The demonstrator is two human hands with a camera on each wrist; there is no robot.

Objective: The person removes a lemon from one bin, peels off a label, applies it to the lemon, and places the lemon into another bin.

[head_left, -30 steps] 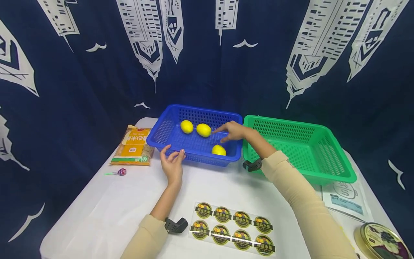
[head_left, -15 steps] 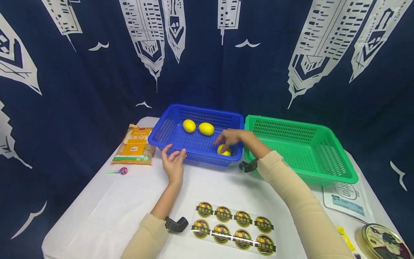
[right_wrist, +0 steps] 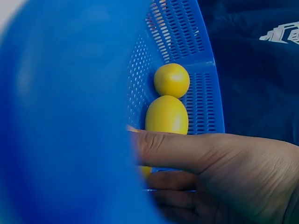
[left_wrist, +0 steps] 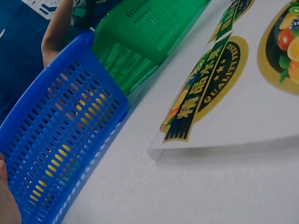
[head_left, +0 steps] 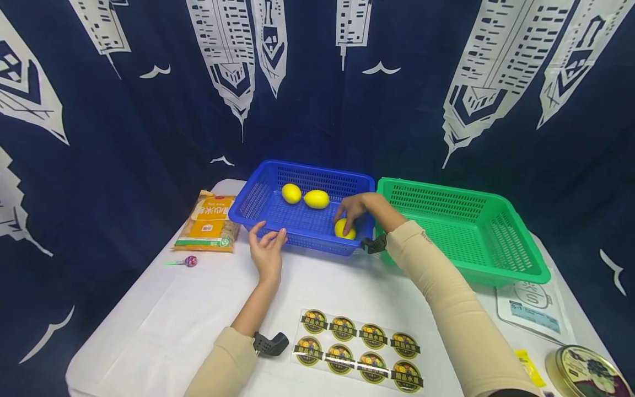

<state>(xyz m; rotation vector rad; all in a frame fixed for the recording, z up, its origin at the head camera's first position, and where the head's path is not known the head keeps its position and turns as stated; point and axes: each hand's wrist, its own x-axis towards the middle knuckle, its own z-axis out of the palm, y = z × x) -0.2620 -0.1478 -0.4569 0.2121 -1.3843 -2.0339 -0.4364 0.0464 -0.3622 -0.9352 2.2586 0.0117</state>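
The right grip [head_left: 353,208] was curled around the front lemon [head_left: 339,228], thumb foremost, at the right end inside the blue basket [head_left: 310,242]; two other lemons [head_left: 316,199] lay behind. The left grip [head_left: 267,253], loosely spread, touched the basket's near side.

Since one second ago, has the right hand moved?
Yes: against the blue basket, the right hand has lowered toward the front wall, onto a lemon.

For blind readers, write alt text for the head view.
A right hand grips a lemon in a blue basket with two other lemons; the left hand touches its near side. A green basket stands alongside, a sticker sheet in front.
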